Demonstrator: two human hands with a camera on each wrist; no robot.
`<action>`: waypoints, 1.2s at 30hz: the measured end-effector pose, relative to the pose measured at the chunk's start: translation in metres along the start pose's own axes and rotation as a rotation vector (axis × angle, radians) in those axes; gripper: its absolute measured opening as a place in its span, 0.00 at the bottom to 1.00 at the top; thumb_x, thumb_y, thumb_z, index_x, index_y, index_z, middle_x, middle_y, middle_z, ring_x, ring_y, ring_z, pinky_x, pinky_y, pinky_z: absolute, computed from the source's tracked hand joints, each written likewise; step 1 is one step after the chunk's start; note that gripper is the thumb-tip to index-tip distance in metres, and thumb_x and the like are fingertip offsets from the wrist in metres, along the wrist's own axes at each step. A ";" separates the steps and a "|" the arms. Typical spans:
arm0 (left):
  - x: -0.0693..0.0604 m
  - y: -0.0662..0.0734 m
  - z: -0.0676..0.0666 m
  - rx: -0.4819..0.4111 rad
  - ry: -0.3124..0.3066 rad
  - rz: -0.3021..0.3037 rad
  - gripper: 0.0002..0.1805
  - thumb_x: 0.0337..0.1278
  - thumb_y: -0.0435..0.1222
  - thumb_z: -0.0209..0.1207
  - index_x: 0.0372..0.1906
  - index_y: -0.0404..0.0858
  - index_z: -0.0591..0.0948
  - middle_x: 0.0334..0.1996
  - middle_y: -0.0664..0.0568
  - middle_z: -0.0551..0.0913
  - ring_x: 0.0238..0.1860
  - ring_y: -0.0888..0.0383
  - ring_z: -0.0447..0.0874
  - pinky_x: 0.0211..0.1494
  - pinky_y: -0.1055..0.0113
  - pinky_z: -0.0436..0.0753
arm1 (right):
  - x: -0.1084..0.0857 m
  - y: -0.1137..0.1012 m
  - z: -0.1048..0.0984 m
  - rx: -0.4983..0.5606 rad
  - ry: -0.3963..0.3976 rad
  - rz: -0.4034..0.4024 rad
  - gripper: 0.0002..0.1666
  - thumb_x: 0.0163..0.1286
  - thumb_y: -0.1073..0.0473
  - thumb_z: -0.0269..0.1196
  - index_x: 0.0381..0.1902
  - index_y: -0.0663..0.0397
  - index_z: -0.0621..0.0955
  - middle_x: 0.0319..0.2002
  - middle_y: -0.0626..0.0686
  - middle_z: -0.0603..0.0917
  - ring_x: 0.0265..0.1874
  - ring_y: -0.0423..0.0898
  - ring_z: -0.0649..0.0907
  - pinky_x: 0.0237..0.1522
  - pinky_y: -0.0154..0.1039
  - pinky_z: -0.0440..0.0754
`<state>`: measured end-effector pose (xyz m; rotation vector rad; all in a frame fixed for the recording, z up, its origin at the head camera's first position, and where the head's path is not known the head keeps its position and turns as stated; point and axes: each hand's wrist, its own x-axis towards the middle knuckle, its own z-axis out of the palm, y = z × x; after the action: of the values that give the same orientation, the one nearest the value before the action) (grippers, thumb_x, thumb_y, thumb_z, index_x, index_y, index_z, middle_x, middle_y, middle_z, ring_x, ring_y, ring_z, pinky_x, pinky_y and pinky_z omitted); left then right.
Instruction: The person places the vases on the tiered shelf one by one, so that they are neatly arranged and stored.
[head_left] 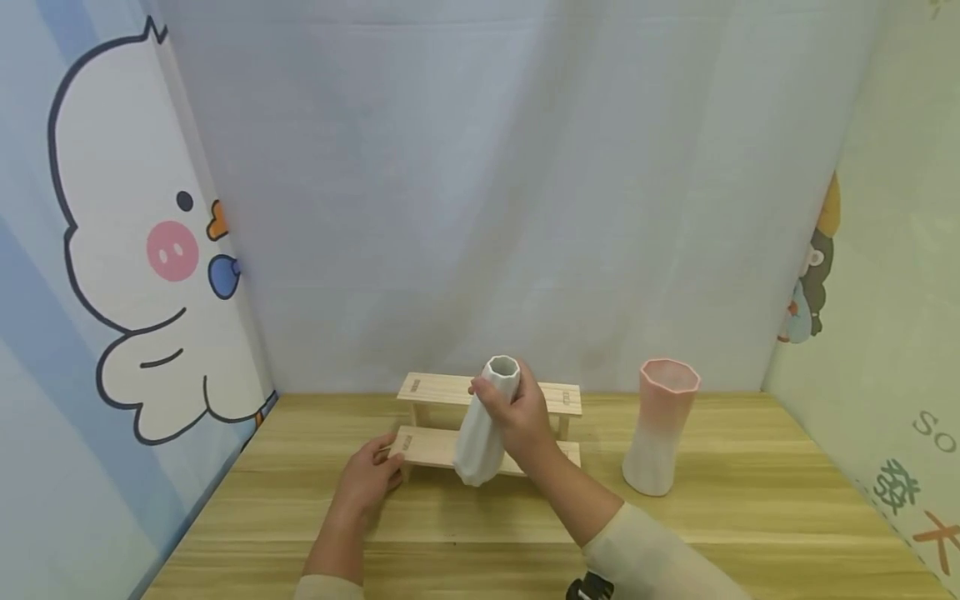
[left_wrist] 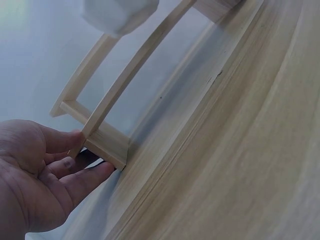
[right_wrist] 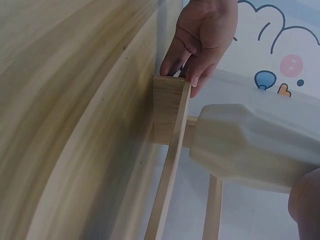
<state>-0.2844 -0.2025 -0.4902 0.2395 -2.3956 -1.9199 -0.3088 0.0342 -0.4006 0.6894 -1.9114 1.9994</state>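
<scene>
My right hand (head_left: 527, 417) grips a white faceted vase (head_left: 478, 442) around its upper part, its mouth tipped away from me. The vase is held over a two-tier wooden display stand (head_left: 427, 447); its base (right_wrist: 220, 145) appears above the lower board in the right wrist view, apart from it. At the stand's left end, my left hand (head_left: 367, 479) pinches the lower board. The left wrist view shows the thumb on the edge of the stand (left_wrist: 117, 92) and the fingers by its end support. Only a bit of the right hand (right_wrist: 306, 200) shows in the right wrist view.
A pink-and-white vase (head_left: 662, 429) stands upright on the wood-grain table (head_left: 750, 500), to the right of the stand. A pale curtain (head_left: 487, 183) hangs behind. Cartoon-printed panels (head_left: 112, 208) border the left and right sides.
</scene>
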 end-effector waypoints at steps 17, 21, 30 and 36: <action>0.002 0.001 0.001 0.023 0.025 -0.010 0.26 0.70 0.34 0.55 0.70 0.36 0.68 0.63 0.32 0.74 0.56 0.43 0.81 0.53 0.60 0.87 | 0.031 0.002 0.034 -0.013 0.039 -0.051 0.19 0.68 0.52 0.64 0.50 0.56 0.74 0.38 0.57 0.84 0.34 0.45 0.83 0.36 0.43 0.87; 0.003 0.000 0.000 0.015 0.026 -0.009 0.26 0.70 0.34 0.55 0.70 0.35 0.68 0.62 0.32 0.75 0.55 0.44 0.82 0.52 0.60 0.87 | 0.034 0.007 0.040 -0.021 0.067 -0.041 0.20 0.67 0.50 0.65 0.49 0.56 0.75 0.37 0.55 0.84 0.33 0.45 0.83 0.35 0.42 0.87; 0.004 -0.001 0.001 0.001 0.033 0.001 0.25 0.69 0.33 0.56 0.69 0.35 0.69 0.61 0.34 0.77 0.53 0.48 0.83 0.51 0.61 0.87 | 0.037 0.019 0.050 -0.032 0.076 -0.033 0.21 0.67 0.49 0.65 0.50 0.56 0.75 0.36 0.54 0.81 0.32 0.45 0.82 0.33 0.42 0.87; 0.002 -0.002 0.000 -0.027 0.017 0.006 0.25 0.70 0.32 0.55 0.68 0.34 0.69 0.59 0.33 0.77 0.54 0.45 0.82 0.53 0.59 0.87 | 0.039 0.023 0.061 -0.020 0.070 -0.043 0.23 0.66 0.48 0.65 0.50 0.55 0.75 0.36 0.54 0.81 0.31 0.45 0.82 0.32 0.42 0.87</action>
<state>-0.2865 -0.2029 -0.4924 0.2457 -2.3548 -1.9380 -0.3448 -0.0324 -0.3994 0.6411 -1.8576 1.9501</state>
